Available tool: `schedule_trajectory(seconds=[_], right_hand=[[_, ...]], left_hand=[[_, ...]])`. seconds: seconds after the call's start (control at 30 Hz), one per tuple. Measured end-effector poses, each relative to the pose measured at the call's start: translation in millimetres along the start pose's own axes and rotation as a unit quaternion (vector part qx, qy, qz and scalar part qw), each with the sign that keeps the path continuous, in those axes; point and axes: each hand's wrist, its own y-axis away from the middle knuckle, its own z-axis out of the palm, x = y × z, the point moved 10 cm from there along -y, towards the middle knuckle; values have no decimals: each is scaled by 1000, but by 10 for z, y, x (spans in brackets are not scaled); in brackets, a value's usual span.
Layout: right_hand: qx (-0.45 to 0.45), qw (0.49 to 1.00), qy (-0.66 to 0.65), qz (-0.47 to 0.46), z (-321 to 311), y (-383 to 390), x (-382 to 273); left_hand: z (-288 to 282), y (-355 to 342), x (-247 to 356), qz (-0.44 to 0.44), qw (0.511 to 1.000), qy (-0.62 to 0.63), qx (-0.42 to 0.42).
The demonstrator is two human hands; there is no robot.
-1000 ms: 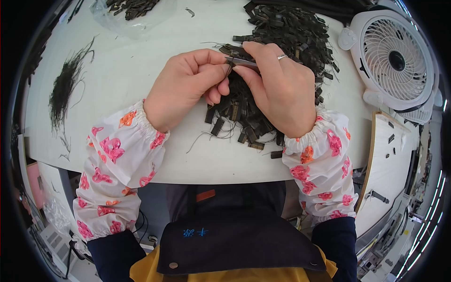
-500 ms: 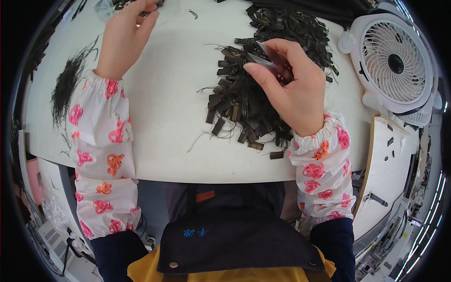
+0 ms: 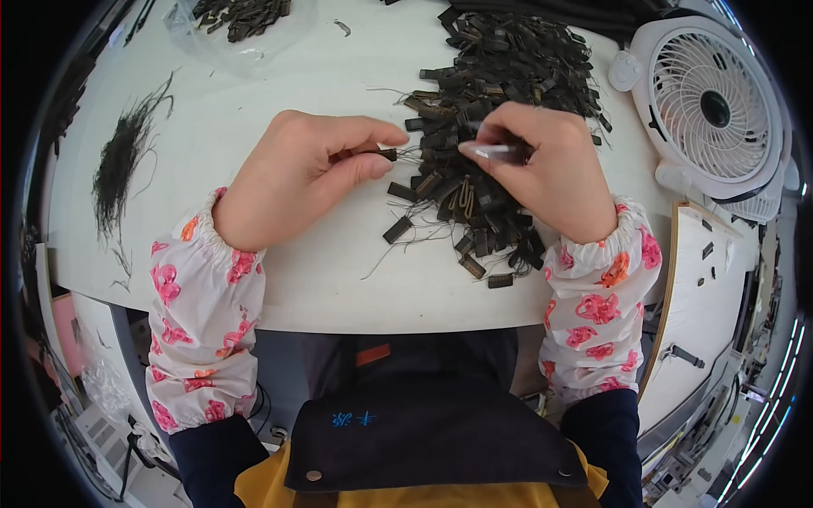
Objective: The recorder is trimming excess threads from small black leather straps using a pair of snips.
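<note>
A small black fabric tab (image 3: pixel 387 154) sticks out between the thumb and index finger of my left hand (image 3: pixel 315 173), with loose threads trailing to its right. My right hand (image 3: pixel 546 165) is closed around a pair of thread snips (image 3: pixel 491 151); the blades point left at the held tab, apart from it, and look blurred. Behind and below both hands spreads a big pile of black tabs (image 3: pixel 517 68), many with stray threads. A few tabs lie loose at the pile's near edge, such as one tab (image 3: pixel 396 229).
A clear plastic bag (image 3: pixel 292 42) with more black tabs lies at the far left. Cut black threads (image 3: pixel 123 165) form a tuft on the white table (image 3: pixel 313 292). To the right stands a white fan (image 3: pixel 711 106), beside a lower board (image 3: pixel 694 313).
From the far left by the bag, my left hand has come back toward the middle and now pinches a tab. My right hand has shifted slightly right and down; the snips' blades now look closer together.
</note>
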Motion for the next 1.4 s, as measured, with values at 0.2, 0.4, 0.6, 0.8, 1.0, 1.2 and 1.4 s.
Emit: schedule_trajectory(seconds=[0.2,0.4,0.6,0.8,1.0,1.2,1.4], right_hand=[[83,963,-243,-87,81,-15,-335],[58,978,-172,-101,43,-30,-242],[68,984,-133,-93,3,-31,-305],[97,983,-132,-81,0,-7,-243],[86,990,-12,-109,105,28,-450],[164,975,1,-149,-21,30,-437],[210,977,-8,-46,-300,35,-289]], left_hand=[[66,5,100,-39,981,189,-20],[-15,-9,-10,-37,979,200,-31],[72,1,-70,-63,991,97,-69],[-97,-30,-43,-31,992,124,16],[53,-64,-145,-50,944,317,69],[130,-125,-211,-75,880,462,85],[197,-107,-243,-132,870,470,77]])
